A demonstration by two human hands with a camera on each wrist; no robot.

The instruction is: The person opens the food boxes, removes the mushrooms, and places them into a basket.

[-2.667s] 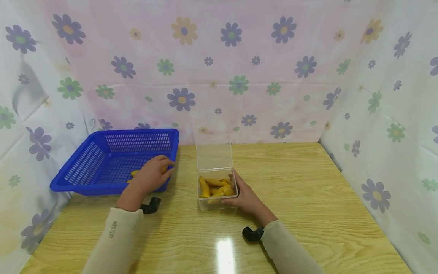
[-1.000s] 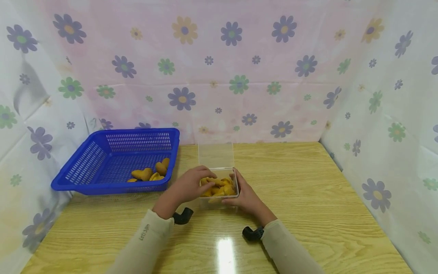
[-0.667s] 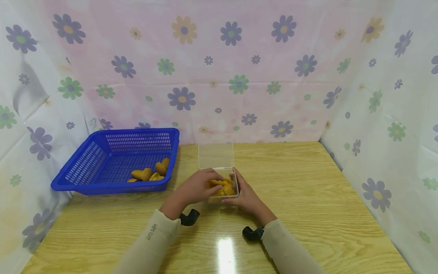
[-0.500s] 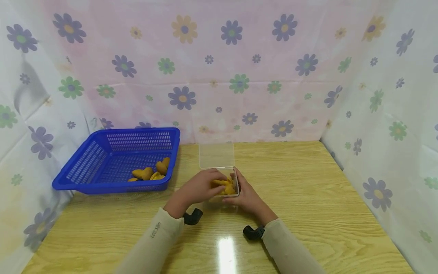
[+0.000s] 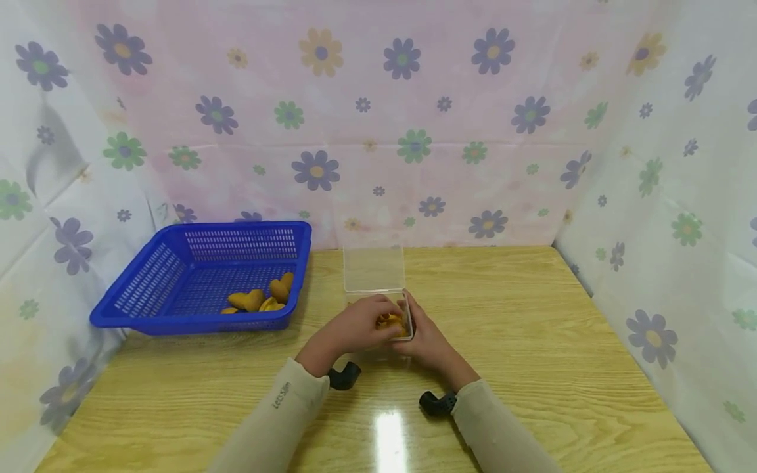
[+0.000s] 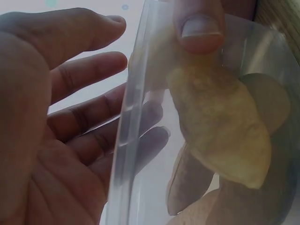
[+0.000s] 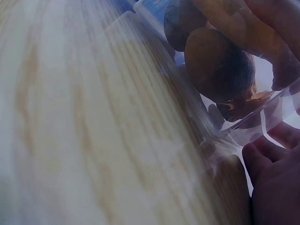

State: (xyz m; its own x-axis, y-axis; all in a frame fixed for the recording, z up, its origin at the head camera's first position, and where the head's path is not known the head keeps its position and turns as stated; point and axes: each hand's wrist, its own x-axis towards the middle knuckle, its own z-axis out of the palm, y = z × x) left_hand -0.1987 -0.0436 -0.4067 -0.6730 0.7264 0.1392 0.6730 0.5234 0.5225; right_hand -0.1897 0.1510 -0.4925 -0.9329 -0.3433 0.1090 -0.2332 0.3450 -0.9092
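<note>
Since the earlier frame, the left hand has moved right, from the blue basket to the clear box; the right hand stays put. Left grip: spread, fingers loosely bent with some tips inside the box, pinching nothing that shows. Right grip: wrapped around the box's right side, thumb on the near wall. The box sits near the middle of the counter, toward its far edge, with its lid swung open behind; the basket stands by the far left corner. Pieces could be pushed over the rim if the left hand sweeps the heap too hard, and the box could tip if the right grip slackens. Counted: 2 hands, 1 basket, 1 box, 1 lid; roughly 5 yellow pieces in the basket, overlapping, and at least 4 boxed pieces, the rest hidden.
</note>
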